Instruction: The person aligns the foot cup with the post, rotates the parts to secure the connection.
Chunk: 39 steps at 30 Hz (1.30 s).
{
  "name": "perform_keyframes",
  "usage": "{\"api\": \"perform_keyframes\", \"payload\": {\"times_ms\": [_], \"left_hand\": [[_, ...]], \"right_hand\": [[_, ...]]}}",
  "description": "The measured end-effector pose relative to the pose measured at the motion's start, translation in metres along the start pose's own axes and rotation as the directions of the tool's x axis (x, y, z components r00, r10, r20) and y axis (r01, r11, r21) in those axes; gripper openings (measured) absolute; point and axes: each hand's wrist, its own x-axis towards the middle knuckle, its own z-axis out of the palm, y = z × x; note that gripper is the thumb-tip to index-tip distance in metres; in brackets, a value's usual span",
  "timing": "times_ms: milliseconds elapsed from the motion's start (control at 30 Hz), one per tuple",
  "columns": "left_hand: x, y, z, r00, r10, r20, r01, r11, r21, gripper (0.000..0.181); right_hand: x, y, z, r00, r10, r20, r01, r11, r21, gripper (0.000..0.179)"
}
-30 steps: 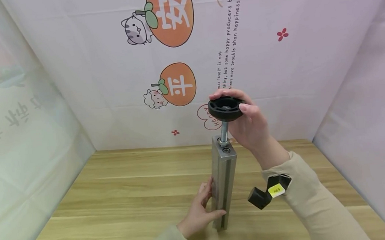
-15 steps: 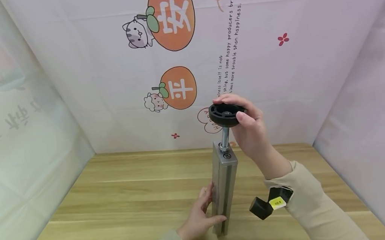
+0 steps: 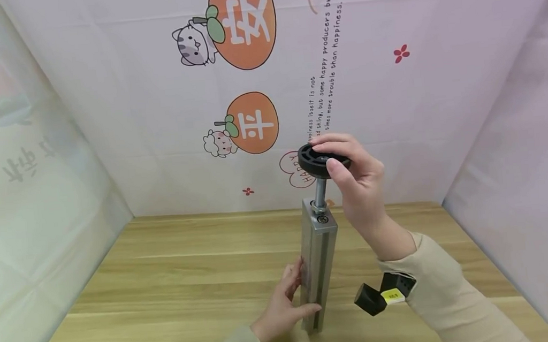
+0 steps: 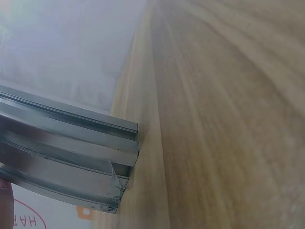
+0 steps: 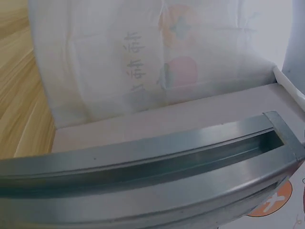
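Right hand [image 3: 360, 177] grips black disc [image 3: 311, 167] (bolt [image 3: 321, 192] beneath).

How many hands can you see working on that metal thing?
2. The left hand grips the metal bar near its bottom; the right hand holds the black disc above the bar's top.

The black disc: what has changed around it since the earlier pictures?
On the right hand, the thumb moved left along the near rim of the black disc, and a fingertip right, over the far rim. The left hand still holds the metal bar.
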Motion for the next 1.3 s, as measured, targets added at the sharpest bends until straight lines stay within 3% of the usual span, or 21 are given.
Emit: {"api": "perform_keyframes", "payload": {"times_ms": [167, 367, 533, 633, 767, 867, 1000, 1133, 1300], "left_hand": [[0.000, 0.002, 0.000, 1.000, -0.015, 0.004, 0.016, 1.000, -0.012, 0.094], [0.000, 0.005, 0.000, 0.999, -0.031, -0.012, 0.031, 0.999, -0.036, 0.095], [0.000, 0.005, 0.001, 0.999, -0.034, -0.012, 0.034, 0.999, -0.042, 0.096], [0.000, 0.004, 0.001, 0.999, -0.036, -0.013, 0.036, 0.999, -0.035, 0.095], [0.000, 0.005, 0.000, 0.999, -0.039, -0.016, 0.039, 0.999, -0.027, 0.095], [0.000, 0.006, 0.000, 1.000, -0.029, -0.011, 0.029, 0.999, -0.020, 0.095], [0.000, 0.007, 0.001, 1.000, -0.018, -0.008, 0.018, 1.000, -0.020, 0.094], [0.001, 0.006, 0.001, 1.000, 0.007, -0.006, -0.007, 1.000, -0.023, 0.094], [0.002, 0.002, 0.002, 0.997, 0.075, -0.018, -0.075, 0.997, 0.003, 0.097]], "right_hand": [[0.001, -0.004, -0.001, 0.996, -0.080, 0.025, 0.084, 0.975, -0.204, 0.020], [0.005, -0.009, 0.000, 0.980, -0.173, 0.095, 0.198, 0.855, -0.479, 0.039], [0.007, -0.012, -0.005, 0.963, -0.202, 0.180, 0.268, 0.793, -0.547, 0.044], [0.012, -0.014, -0.010, 0.947, -0.198, 0.252, 0.307, 0.785, -0.538, 0.045], [0.017, -0.016, -0.017, 0.937, -0.156, 0.313, 0.301, 0.816, -0.494, 0.050], [0.018, -0.017, -0.022, 0.944, -0.088, 0.318, 0.222, 0.881, -0.417, 0.045], [0.021, -0.020, -0.027, 0.954, 0.111, 0.277, -0.036, 0.965, -0.261, 0.029], [0.028, -0.024, -0.030, 0.918, 0.302, 0.258, -0.281, 0.953, -0.115, 0.036], [0.032, -0.014, -0.031, 0.879, 0.382, 0.285, -0.414, 0.909, 0.059, 0.034]]}}
